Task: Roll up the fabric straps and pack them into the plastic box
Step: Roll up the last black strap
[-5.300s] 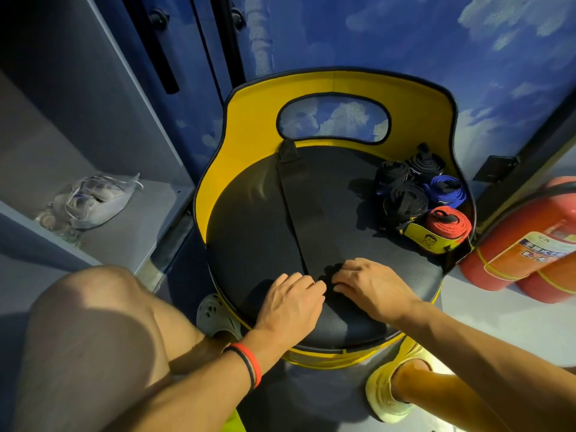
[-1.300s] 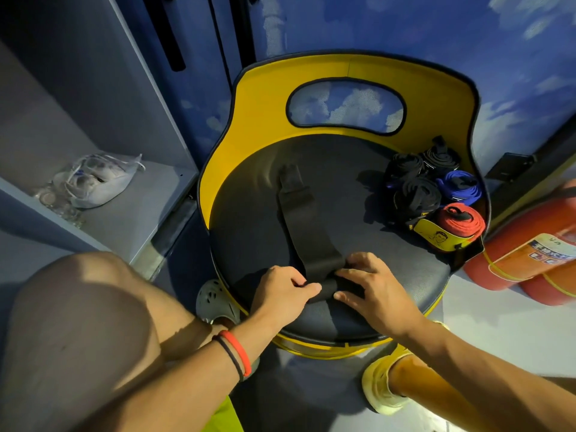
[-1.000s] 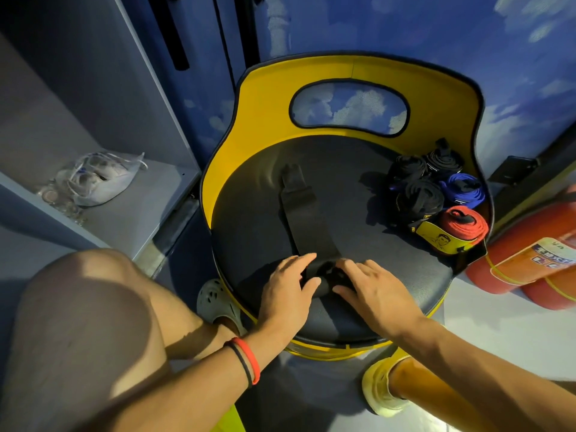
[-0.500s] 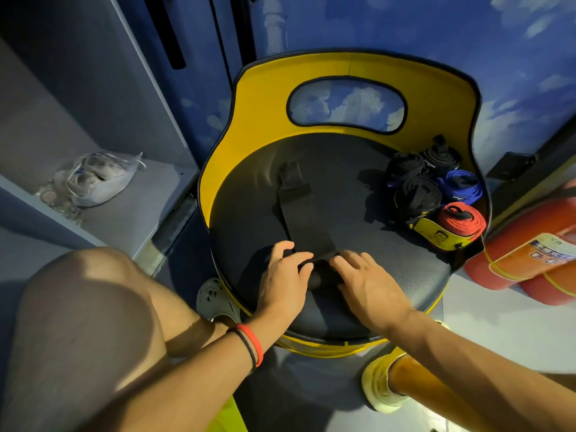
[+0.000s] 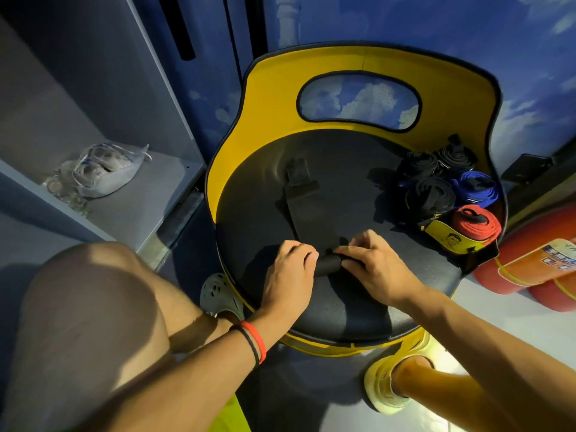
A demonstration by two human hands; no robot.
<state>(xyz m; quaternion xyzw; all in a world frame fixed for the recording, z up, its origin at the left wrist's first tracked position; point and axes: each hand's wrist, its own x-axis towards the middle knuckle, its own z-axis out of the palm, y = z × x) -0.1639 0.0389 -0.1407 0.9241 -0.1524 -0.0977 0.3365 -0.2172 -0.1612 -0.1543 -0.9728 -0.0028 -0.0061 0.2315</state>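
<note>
Shorter than half a second ago: flat tail of black strap [image 5: 304, 210] on chair seat [image 5: 249, 213] | left hand [image 5: 288, 271] grips rolled end [image 5: 328, 265], which lies near seat's front | right hand [image 5: 372, 269] pinches its other side | finished rolls [image 5: 433, 194] cluster at seat's right edge

On the black seat [image 5: 349, 182] of a yellow-backed chair, the left grip [image 5: 290, 272] and right grip [image 5: 371, 269] pinch the rolled near end of a black strap [image 5: 302, 210], one at each side. Its flat tail lies toward the far side. At the seat's far right cluster black rolls [image 5: 431, 198], a blue roll [image 5: 475, 188] and a red roll [image 5: 475, 226]. Red fire extinguishers [image 5: 530, 269] lie on the floor to the right.
</note>
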